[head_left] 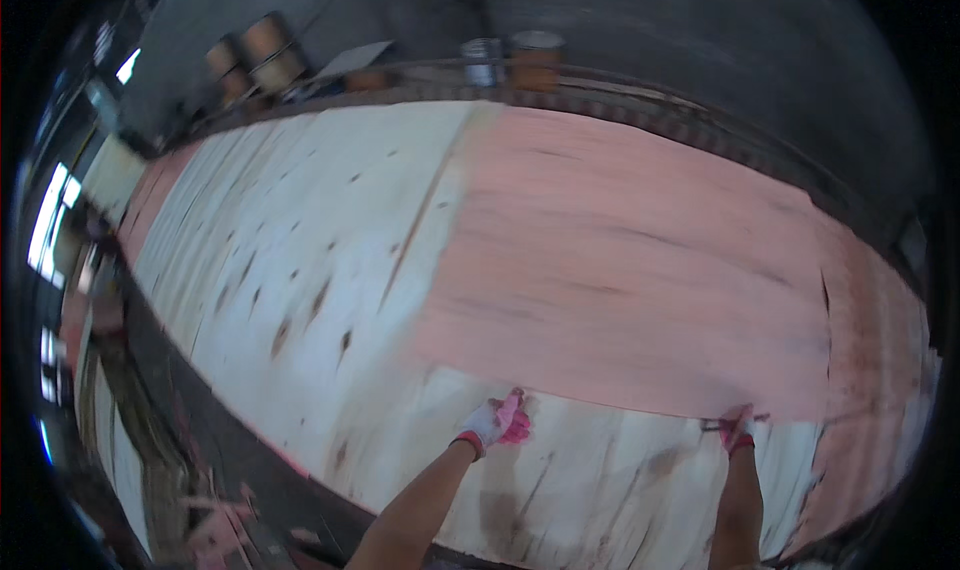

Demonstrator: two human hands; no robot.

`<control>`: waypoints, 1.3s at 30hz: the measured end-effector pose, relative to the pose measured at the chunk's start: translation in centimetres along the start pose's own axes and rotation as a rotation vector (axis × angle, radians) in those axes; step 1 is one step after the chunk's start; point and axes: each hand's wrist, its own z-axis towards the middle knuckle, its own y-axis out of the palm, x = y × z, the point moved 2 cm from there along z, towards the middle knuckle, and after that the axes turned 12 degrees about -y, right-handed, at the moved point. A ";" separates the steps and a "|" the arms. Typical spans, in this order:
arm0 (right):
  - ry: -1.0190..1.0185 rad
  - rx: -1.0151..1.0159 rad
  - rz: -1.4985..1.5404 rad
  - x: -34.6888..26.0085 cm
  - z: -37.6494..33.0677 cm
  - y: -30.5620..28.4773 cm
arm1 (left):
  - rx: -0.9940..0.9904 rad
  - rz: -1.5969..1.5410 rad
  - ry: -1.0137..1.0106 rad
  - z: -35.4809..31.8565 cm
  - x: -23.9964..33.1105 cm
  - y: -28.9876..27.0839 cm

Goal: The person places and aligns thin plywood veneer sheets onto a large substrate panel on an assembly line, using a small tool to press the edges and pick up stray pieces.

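A broad pink wood veneer sheet [630, 270] lies over pale, knotty veneer [300, 240]. Its near edge runs between my two hands. My left hand [497, 422], in a white glove stained pink, is closed with its upper fingers at that edge; the lower fingers rest over the pale wood. Farther right, my right hand [738, 430], gloved alike, is closed at the same edge. A thin dark line shows on both sides of it, and blur hides whether this is a narrow tool or the sheet's edge. Both forearms reach in from below.
Along the far side, a dark ledge carries brown drums [270, 55], a silvery can [482, 62] and an orange-brown bucket [537, 60]. More reddish veneer [870, 320] lies at the right, its edge ragged. Pink scraps [218, 530] litter the floor at lower left beside stacked sheets [125, 450].
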 end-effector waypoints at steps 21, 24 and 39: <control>0.384 -1.400 -0.964 24.5 -61.7 35.2 | 1.204 -0.899 -0.813 -50.5 -83.9 5.6; 0.328 -1.345 -1.227 26.0 -63.5 32.7 | 1.320 -0.513 -1.250 -57.6 -95.0 8.6; 0.320 -1.466 -1.336 28.8 -90.7 29.1 | 1.907 -0.169 -1.699 -107.9 -112.2 18.7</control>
